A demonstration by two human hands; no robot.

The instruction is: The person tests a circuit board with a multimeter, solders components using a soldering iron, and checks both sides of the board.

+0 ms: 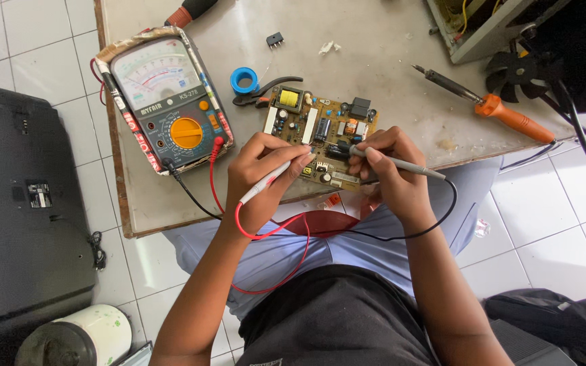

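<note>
A brown circuit board [320,125] with a yellow transformer and black capacitors lies near the front edge of the grey table [374,54]. My left hand [260,177] holds a red-and-white test probe [266,181], its tip at the board's left front area. My right hand [386,173] holds a grey-black test probe [395,163], its tip on the board's middle. Red and black leads run from both probes to an analogue multimeter [167,102] lying to the left of the board.
A blue solder spool [244,79] and black-handled pliers [266,91] lie behind the board. An orange-handled soldering iron [490,103] rests at the right. A black flat screen back [25,203] lies on the tiled floor at left, near a white canister [93,332].
</note>
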